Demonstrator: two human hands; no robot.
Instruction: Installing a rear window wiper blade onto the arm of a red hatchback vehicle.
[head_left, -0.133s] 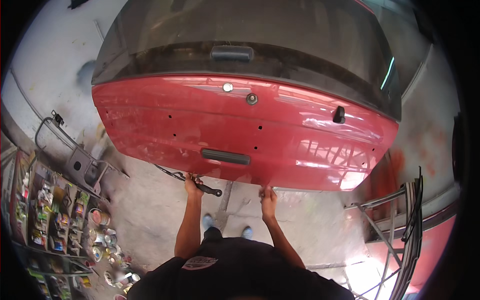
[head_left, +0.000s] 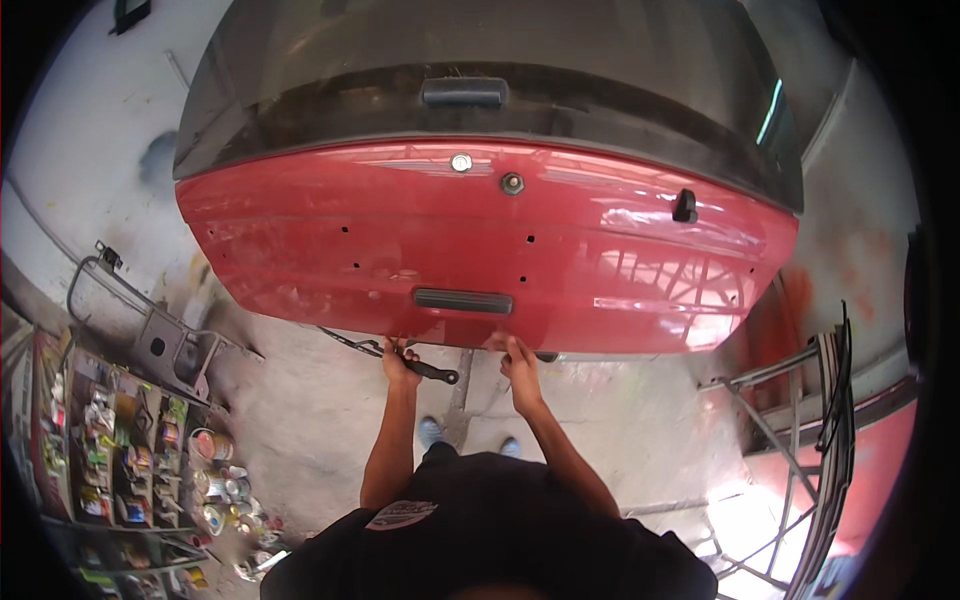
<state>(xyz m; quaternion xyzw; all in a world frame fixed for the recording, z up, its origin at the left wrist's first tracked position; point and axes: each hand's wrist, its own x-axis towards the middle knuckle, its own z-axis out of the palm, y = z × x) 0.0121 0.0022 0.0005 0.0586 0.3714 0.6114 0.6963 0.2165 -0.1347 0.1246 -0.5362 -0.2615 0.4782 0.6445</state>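
A red car tailgate (head_left: 440, 215) with a dark rear window stretches across in front of me. My left hand (head_left: 400, 362) is closed around a black wiper arm (head_left: 435, 373) just below the tailgate's lower edge. The arm's end with a round hole points right, and its thin blade part runs off to the left beneath the edge. My right hand (head_left: 520, 372) is raised at the lower edge, its fingers stretched upward and somewhat blurred. I see nothing held in it. A bare threaded stud with a nut (head_left: 512, 183) sticks out above the middle of the panel.
At the left, a shelf (head_left: 130, 450) carries many cans and bottles, with more cans (head_left: 215, 485) on the floor beside it. A metal frame piece (head_left: 165, 340) leans by the wall. A metal rack (head_left: 800, 450) stands at the right.
The view has shifted a little. My right hand has moved left and up, and its fingers have straightened. The left hand still grips the wiper arm.
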